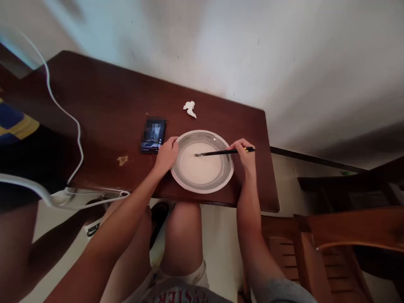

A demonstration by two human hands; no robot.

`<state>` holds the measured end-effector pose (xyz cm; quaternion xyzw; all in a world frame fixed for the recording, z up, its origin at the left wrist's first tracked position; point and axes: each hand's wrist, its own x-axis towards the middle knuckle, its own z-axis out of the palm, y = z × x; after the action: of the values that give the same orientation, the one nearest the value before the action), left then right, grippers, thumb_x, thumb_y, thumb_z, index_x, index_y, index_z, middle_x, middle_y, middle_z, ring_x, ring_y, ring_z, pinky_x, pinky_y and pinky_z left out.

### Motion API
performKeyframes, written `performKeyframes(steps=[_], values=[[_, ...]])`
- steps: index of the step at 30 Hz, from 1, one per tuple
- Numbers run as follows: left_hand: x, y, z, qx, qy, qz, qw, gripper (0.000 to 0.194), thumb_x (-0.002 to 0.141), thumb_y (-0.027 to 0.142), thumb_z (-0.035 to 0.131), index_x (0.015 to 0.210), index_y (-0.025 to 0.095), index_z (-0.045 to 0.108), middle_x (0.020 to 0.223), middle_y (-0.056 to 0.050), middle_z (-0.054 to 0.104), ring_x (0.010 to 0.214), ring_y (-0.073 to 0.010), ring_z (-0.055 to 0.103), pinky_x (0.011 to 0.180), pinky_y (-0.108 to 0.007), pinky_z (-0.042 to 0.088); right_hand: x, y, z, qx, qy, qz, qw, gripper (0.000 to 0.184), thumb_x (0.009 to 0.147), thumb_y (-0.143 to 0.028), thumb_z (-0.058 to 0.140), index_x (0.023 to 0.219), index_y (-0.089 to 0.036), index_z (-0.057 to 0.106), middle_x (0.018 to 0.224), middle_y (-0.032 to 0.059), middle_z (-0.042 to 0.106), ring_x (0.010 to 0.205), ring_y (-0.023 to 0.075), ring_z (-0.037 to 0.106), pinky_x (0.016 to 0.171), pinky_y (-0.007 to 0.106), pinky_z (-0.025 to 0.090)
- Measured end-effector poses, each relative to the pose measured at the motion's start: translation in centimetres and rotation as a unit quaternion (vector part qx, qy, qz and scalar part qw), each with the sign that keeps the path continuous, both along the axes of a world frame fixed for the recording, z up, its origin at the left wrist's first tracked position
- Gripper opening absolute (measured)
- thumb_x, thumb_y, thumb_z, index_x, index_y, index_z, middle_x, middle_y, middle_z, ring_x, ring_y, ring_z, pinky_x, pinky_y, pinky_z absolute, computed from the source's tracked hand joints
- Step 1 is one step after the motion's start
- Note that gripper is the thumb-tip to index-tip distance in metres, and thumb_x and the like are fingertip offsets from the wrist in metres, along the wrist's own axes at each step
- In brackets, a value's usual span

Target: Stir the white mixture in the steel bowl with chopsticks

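Note:
A round metal basin (227, 174) stands near the front edge of the dark wooden table, with a milky white liquid (199, 168) in it. My left hand (168, 154) grips the basin's left rim, its fingers curled over the edge. A pair of black chopsticks (216, 153) is held in my closed right hand (245, 152) at the basin's right side. The chopsticks lie almost level over the basin, and their tips meet the liquid near its middle.
Behind my left hand lies a phone (153, 135) with a lit screen. A crumpled white tissue (190, 108) is behind the basin. White cables (78, 145) hang over the table's left part. Another person sits at the left; a wooden chair (356, 227) is at the right.

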<state>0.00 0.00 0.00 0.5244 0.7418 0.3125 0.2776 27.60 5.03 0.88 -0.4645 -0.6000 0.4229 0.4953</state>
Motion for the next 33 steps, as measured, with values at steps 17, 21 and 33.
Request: performKeyframes(steps=[17, 21, 33], values=[[0.1, 0.0, 0.0, 0.001, -0.017, 0.009, 1.000, 0.048, 0.091, 0.027, 0.036, 0.125, 0.013, 0.067, 0.125, -0.013, 0.071, 0.115, -0.0280, 0.064, 0.101, -0.037, 0.045, 0.6, 0.3, -0.8, -0.009, 0.074, 0.003, 0.997, 0.035, 0.085, -0.054, 0.064, 0.072, -0.022, 0.064, 0.051, -0.0040, 0.066, 0.045, 0.0104, 0.058, 0.046, 0.022, 0.039], [0.0, 0.0, -0.1, 0.007, -0.023, 0.007, 1.000, 0.047, 0.092, 0.027, 0.036, 0.124, 0.015, 0.068, 0.124, -0.011, 0.072, 0.114, -0.0265, 0.064, 0.100, -0.036, 0.046, -0.3, 0.3, -1.0, -0.020, 0.093, 0.057, 0.994, 0.033, 0.077, -0.054, 0.073, 0.078, -0.023, 0.063, 0.054, -0.0048, 0.067, 0.041, 0.0083, 0.051, 0.040, 0.021, 0.031], [0.1, 0.1, -0.1, 0.002, -0.009, 0.007, 1.000, 0.048, 0.092, 0.027, 0.035, 0.125, 0.012, 0.067, 0.126, -0.013, 0.071, 0.116, -0.0288, 0.064, 0.102, -0.038, 0.045, -0.7, 0.6, -1.3, -0.009, 0.151, 0.114, 0.982, 0.049, 0.073, -0.050, 0.080, 0.088, -0.028, 0.039, 0.053, -0.0128, 0.058, 0.041, 0.0061, 0.039, 0.042, 0.019, 0.027]])
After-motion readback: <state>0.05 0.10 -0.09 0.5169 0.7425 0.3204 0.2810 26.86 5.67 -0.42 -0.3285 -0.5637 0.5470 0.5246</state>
